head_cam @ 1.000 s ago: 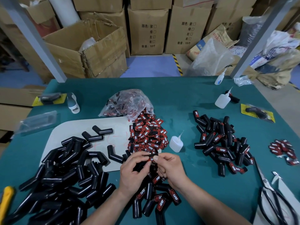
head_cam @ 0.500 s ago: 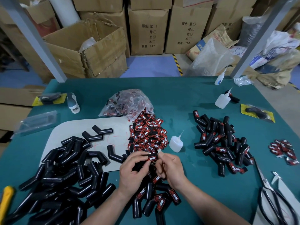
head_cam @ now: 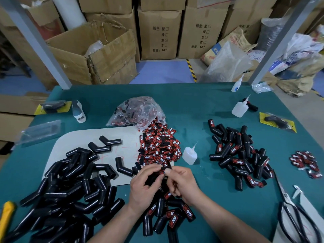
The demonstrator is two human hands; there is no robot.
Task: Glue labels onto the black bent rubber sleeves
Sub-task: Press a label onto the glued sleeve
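Above the green table (head_cam: 192, 106), left hand (head_cam: 144, 187) grips a black sleeve (head_cam: 154, 179); right hand (head_cam: 185, 185) pinches the red label (head_cam: 161, 172) against it.

Teal table (head_cam: 201, 106), black sleeves (head_cam: 73, 181), labels (head_cam: 159, 148) — red and black, white lettering — yellow-handled knife (head_cam: 7, 218)

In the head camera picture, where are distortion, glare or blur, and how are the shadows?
Head view: the wide lens leans the grey post outward; light leaves white streaks on the glossy sleeves at left; the left hand, gripping a sleeve, and the right hand, pinching a label, look slightly soft; shadows, as beside the glue bottle, are faint.
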